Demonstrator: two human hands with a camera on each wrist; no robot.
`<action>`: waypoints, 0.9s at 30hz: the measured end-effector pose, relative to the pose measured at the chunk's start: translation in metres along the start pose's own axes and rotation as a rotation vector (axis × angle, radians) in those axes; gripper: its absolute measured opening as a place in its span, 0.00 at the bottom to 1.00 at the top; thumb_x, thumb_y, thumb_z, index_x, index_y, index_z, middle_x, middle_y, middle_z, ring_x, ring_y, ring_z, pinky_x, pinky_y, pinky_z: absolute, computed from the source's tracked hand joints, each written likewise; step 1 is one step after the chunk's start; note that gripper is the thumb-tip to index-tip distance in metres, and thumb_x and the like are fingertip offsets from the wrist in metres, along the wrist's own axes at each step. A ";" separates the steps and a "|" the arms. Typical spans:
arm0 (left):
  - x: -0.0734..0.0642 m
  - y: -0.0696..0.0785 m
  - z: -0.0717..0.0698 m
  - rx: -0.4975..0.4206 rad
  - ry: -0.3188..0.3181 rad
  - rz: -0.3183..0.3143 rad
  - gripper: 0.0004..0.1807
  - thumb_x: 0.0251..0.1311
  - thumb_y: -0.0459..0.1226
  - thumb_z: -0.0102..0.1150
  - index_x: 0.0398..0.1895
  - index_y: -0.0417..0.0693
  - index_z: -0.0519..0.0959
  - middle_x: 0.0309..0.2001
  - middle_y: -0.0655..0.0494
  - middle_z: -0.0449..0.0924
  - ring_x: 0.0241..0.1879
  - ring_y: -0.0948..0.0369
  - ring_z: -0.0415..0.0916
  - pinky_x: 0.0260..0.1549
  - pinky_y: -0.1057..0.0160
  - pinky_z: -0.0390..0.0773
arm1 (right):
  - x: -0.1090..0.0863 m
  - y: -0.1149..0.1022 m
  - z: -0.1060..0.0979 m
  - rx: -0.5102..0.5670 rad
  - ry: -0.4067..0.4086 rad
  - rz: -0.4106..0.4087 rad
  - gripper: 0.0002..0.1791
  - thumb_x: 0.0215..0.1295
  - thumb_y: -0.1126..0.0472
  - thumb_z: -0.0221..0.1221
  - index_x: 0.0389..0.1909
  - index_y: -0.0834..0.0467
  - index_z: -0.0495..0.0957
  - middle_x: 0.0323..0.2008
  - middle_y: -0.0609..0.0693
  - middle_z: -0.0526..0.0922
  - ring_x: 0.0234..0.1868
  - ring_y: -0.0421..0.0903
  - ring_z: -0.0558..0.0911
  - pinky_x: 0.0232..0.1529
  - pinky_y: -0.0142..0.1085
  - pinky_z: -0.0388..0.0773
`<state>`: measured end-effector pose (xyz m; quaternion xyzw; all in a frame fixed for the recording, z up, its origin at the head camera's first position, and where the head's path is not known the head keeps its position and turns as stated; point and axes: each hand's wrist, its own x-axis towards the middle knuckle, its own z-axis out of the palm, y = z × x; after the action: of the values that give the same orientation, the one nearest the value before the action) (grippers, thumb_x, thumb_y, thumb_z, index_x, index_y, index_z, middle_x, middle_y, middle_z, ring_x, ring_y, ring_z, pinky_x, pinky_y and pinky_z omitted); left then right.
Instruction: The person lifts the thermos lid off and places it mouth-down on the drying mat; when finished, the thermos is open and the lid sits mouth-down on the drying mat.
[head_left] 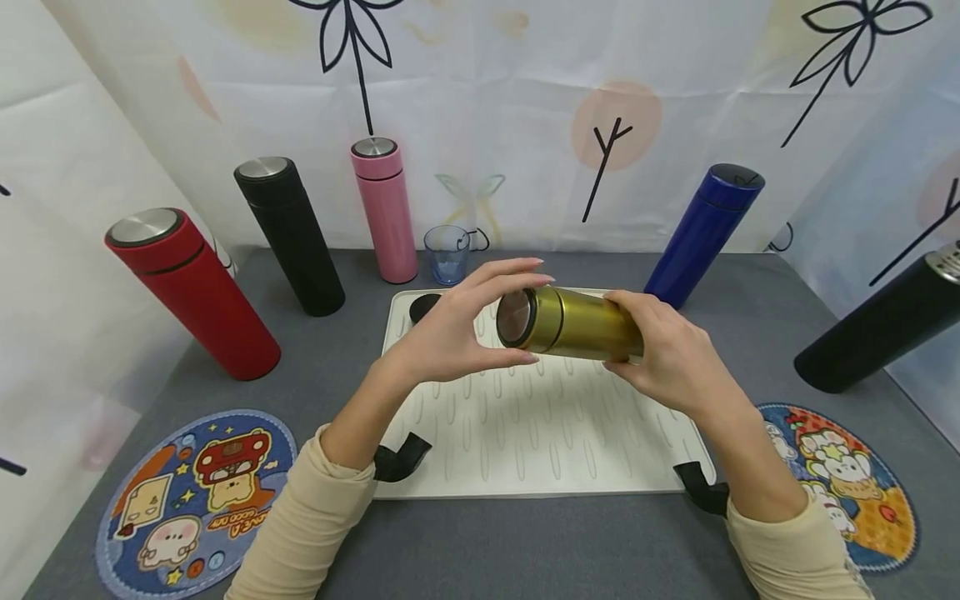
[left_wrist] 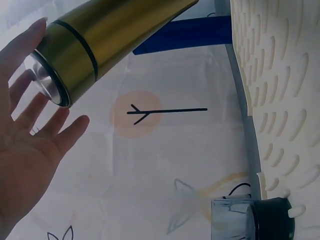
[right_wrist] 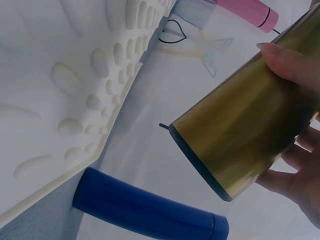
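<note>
A gold thermos bottle [head_left: 592, 323] with a silver-topped lid is held nearly level over the white ridged tray [head_left: 525, 433], its lid toward the left. My right hand [head_left: 673, 357] grips it around the base end. In the right wrist view the thumb lies along the gold body [right_wrist: 240, 120], with the dark base rim pointing away. My left hand [head_left: 448, 327] is around the lid end, fingers and thumb spread wide. Seen from the left wrist, its extended fingers [left_wrist: 37, 112] are right beside the silver lid top [left_wrist: 47, 82].
A black round piece [head_left: 424, 307] sits at the tray's back left, by a clear bluish glass [head_left: 447, 254]. Around stand red [head_left: 202, 296], black [head_left: 292, 237], pink [head_left: 386, 212], blue [head_left: 701, 237] and another black bottle [head_left: 873, 329]. Cartoon mats [head_left: 191, 492] [head_left: 855, 492] flank the arms.
</note>
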<state>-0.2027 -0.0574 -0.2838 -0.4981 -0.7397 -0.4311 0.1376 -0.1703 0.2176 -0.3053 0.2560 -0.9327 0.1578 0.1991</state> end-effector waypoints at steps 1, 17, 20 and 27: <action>0.000 -0.001 -0.001 -0.006 -0.019 0.012 0.37 0.45 0.35 0.75 0.62 0.42 0.71 0.65 0.52 0.65 0.64 0.62 0.60 0.59 0.60 0.64 | 0.000 0.000 0.000 0.004 -0.008 0.002 0.47 0.35 0.69 0.77 0.61 0.60 0.66 0.53 0.61 0.74 0.49 0.59 0.74 0.44 0.59 0.74; -0.001 -0.006 -0.002 -0.102 -0.024 -0.090 0.34 0.45 0.33 0.75 0.59 0.40 0.74 0.56 0.52 0.71 0.53 0.62 0.69 0.42 0.67 0.78 | -0.001 0.004 0.002 0.004 -0.021 -0.001 0.47 0.34 0.68 0.78 0.60 0.59 0.66 0.52 0.61 0.74 0.48 0.58 0.75 0.41 0.58 0.74; -0.001 -0.004 0.000 -0.119 0.015 -0.184 0.31 0.49 0.35 0.73 0.59 0.42 0.74 0.52 0.54 0.73 0.49 0.62 0.70 0.40 0.67 0.79 | -0.001 0.003 0.002 0.003 -0.026 0.000 0.47 0.35 0.67 0.78 0.61 0.59 0.65 0.52 0.60 0.74 0.48 0.58 0.75 0.42 0.58 0.74; -0.002 -0.009 0.001 -0.073 -0.030 -0.185 0.34 0.49 0.39 0.74 0.61 0.45 0.73 0.56 0.56 0.71 0.52 0.65 0.68 0.45 0.66 0.76 | 0.000 0.004 0.002 0.000 -0.081 0.024 0.46 0.37 0.67 0.77 0.61 0.61 0.65 0.53 0.61 0.74 0.49 0.58 0.75 0.43 0.59 0.74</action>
<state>-0.2091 -0.0594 -0.2905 -0.4386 -0.7683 -0.4613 0.0678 -0.1730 0.2199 -0.3076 0.2508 -0.9430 0.1498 0.1591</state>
